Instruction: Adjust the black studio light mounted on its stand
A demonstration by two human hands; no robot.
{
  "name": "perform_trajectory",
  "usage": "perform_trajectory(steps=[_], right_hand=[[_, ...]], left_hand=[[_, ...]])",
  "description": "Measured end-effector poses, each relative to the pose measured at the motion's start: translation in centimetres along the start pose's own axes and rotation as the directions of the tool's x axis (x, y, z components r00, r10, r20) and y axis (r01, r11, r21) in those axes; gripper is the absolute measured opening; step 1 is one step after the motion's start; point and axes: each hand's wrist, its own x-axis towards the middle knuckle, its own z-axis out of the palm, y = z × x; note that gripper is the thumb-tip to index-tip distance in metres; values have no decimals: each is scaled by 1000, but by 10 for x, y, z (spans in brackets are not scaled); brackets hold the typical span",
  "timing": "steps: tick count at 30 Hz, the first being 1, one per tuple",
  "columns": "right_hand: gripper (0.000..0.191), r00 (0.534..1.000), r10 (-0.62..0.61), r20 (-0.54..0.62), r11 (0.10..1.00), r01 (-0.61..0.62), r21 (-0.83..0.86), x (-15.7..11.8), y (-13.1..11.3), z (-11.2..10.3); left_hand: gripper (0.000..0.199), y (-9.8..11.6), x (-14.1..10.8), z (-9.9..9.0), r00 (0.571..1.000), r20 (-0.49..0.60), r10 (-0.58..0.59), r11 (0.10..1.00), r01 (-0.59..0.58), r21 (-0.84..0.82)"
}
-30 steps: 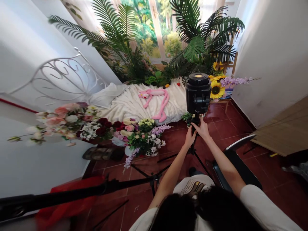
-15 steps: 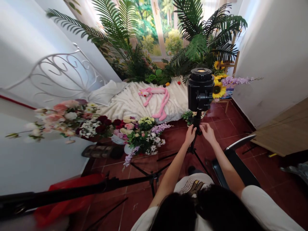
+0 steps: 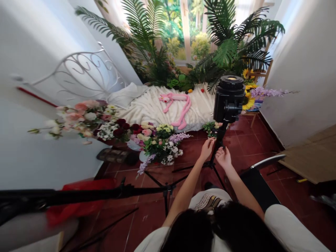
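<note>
A black studio light sits on top of a light stand, both leaning slightly to the right. My left hand is at the stand's pole just below the light, its fingers closed against the pole's left side. To the right of the pole is my right hand, a little lower, palm turned upward and fingers curled in. Its fingertips are close to a dark fitting on the pole; what they grip, if anything, is too small to make out. Tripod legs spread on the red tiles below.
A black boom arm crosses the lower left in front of a red cloth. A black chair stands close on my right. Ahead are artificial flowers and a draped bed with a pink plush toy.
My right hand has dropped slightly and rolled palm upward beside the pole. The light and stand lean a little more to the right. The whole view has shifted.
</note>
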Motion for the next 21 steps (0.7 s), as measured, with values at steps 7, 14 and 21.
perform_trajectory(steps=[7, 14, 21], right_hand=[[24, 913, 298, 280, 951, -259, -170, 1, 57, 66], [27, 671, 542, 505, 827, -321, -462, -8, 100, 178], [21, 363, 704, 611, 667, -41, -744, -32, 150, 283]], left_hand=[[41, -18, -60, -112, 890, -441, -114, 991, 133, 11], [44, -15, -145, -215, 574, -816, -65, 985, 167, 38], [45, 14, -222, -252, 395, -919, -2, 955, 273, 115]])
